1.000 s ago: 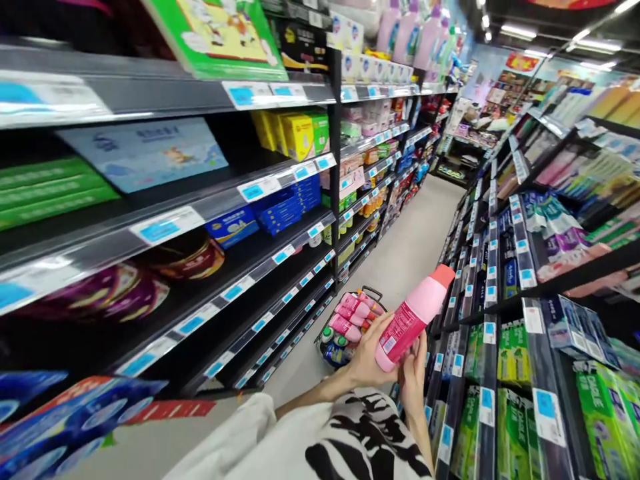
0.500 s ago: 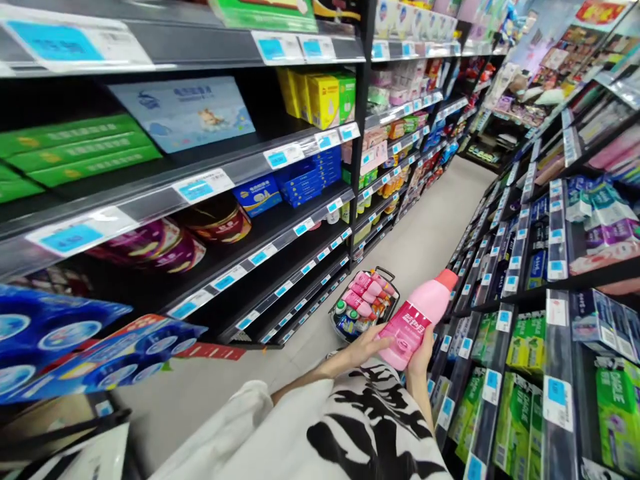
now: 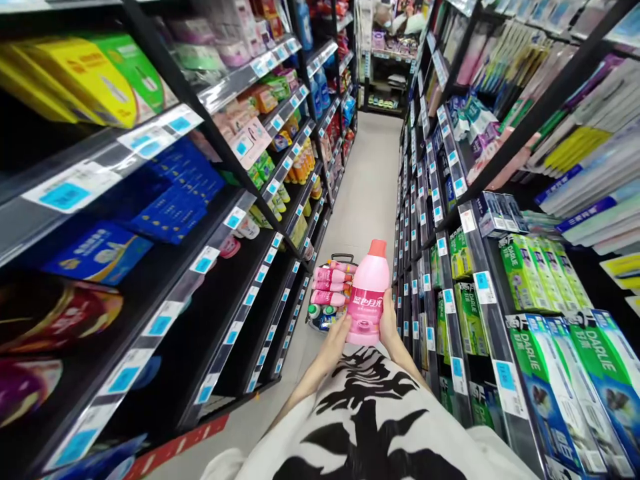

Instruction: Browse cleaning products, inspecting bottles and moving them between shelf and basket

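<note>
Both hands hold a pink plastic bottle (image 3: 369, 295) with a red-pink cap upright in front of me, its label facing me. My left hand (image 3: 337, 341) grips its lower left side, my right hand (image 3: 389, 326) its lower right side. Just beyond the bottle, on the aisle floor, stands a black wire shopping basket (image 3: 342, 259) with several more pink bottles and small green-capped items lying in it.
I stand in a narrow shop aisle. Black shelves (image 3: 235, 220) on the left carry blue and yellow boxes and bottles. Shelves on the right hold green toothpaste boxes (image 3: 530, 270). The pale floor (image 3: 367, 180) runs ahead to more shelving at the far end.
The view has swung right to look straight down the aisle. The bottle has turned from tilted to upright and moved to the centre, with both hands now at its base.
</note>
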A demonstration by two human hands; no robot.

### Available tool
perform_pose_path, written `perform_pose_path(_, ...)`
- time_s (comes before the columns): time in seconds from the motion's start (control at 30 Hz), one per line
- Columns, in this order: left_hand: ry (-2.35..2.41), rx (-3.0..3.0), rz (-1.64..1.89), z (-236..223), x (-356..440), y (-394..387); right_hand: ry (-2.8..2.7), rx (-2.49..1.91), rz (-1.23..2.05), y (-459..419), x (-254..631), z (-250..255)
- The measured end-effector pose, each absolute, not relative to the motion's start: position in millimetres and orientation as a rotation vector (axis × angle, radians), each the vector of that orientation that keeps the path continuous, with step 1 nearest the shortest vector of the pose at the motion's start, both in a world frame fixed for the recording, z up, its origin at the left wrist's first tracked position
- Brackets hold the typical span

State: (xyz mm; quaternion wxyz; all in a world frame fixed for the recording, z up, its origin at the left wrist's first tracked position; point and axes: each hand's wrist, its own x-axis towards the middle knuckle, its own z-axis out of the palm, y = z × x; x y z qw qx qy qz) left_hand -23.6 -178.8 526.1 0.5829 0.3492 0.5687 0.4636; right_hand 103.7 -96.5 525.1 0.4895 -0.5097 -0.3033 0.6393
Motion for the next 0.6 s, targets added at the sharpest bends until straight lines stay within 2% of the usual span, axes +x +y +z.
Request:
perform_pose_path(0.47, 1.365, 0.898, 1.073, 530, -5, -182, -0.520, -1.103, 1.687, -104, 123, 505)
perform_pose_path(0.6, 1.540, 0.993, 1.020, 521, 5, -193, -0.470, -1.111, 1.689, -112, 126, 492)
